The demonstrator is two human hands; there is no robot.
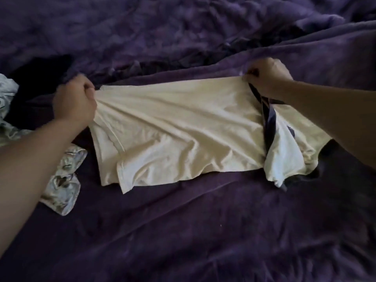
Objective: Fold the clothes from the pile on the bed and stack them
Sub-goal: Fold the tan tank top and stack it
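Cream shirt [183, 123]: lies across the middle of the bed, stretched sideways between the two hands. Its far edge is pulled taut, and its near edge falls in loose, overlapping folds on the cover.
Left hand [74, 100]: at the shirt's left end, with the fingers curled tight into a fist that bunches the cloth. Creases fan out from the grip toward the right.
Right hand [266, 75]: at the shirt's far right corner, knuckles up, with the fingers curled in and pinching the edge of the cloth. The fingertips are hidden under the hand.
Striped trim [268, 119]: a dark band on the shirt that runs from under the right hand down toward the near edge. The cloth beside it is folded back and shows a whiter face.
Patterned garment [63, 180]: pale printed cloth, crumpled toward the bed's left side. It lies partly under the left forearm and just beside the shirt's near left corner.
Dark garment [34, 82]: a black heap beyond the left hand, toward the left side. Its shape is too dark to make out.
Bed cover [183, 231]: purple and fairly flat under the shirt and on the near side.
Duvet [162, 27]: purple and rumpled, heaped along the far side of the bed.
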